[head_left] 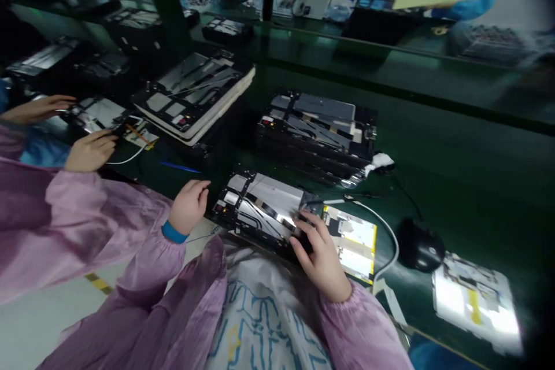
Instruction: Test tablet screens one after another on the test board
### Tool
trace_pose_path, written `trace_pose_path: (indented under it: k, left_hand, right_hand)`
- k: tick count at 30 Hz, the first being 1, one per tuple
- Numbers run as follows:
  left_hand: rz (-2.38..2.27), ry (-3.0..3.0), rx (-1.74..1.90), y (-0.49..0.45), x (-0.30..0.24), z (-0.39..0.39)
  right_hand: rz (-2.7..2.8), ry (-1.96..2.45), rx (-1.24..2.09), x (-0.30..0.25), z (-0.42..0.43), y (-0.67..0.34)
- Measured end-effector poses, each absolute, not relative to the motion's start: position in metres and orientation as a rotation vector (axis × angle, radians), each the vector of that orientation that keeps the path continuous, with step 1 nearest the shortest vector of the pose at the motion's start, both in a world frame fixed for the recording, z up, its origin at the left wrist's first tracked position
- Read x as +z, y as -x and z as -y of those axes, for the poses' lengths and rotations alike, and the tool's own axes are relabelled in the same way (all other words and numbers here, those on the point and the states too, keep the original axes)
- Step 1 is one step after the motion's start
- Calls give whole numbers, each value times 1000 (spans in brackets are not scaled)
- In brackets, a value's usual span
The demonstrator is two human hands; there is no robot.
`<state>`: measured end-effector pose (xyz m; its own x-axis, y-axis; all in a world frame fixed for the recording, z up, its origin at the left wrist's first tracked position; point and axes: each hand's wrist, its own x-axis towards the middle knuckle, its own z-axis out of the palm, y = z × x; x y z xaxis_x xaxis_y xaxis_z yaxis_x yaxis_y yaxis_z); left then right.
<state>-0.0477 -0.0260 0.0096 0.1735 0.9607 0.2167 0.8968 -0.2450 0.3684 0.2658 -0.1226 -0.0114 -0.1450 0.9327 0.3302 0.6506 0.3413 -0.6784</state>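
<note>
An opened tablet-like device (277, 191), with silver battery panels, black ribbon cables and thin wires, lies before me at the bench's front edge. My right hand (318, 257) rests over its right end, fingers spread and slightly bent; the fingertips are a little blurred, and I see nothing held. Just left of the device hovers my left hand (189, 208), fingers loosely bent and nothing visible in them, a blue band (174, 233) at its wrist. Beyond the right hand lies a bright panel with yellow tape edges (355, 243), with a white cable (392, 234) curving around it.
Stacks of similar devices stand behind (321, 121) and at back left (195, 92). A blue stick (180, 167) lies left. On the right are a black rounded object (420, 245) and a silver panel (477, 300). A co-worker's hands (91, 150) work at left; others sit opposite.
</note>
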Motion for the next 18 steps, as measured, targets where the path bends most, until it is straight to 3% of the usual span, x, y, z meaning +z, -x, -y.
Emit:
trace_pose_path:
  k: [4,7,11,18]
  left_hand:
    - [-2154,-2308,389,97,13,3]
    - [-2107,-2287,336,117,8,-7]
    - [-2052,-2248,381,127,0,-3]
    - [-2457,-1841,616,154,9,-15]
  right_hand:
    - [1985,1245,461,-8,117,-256]
    - [2031,1180,460,-6,115,-250]
    - [2001,1169,448,-7,119,-248]
    - [1916,1138,379,-6,123,-249]
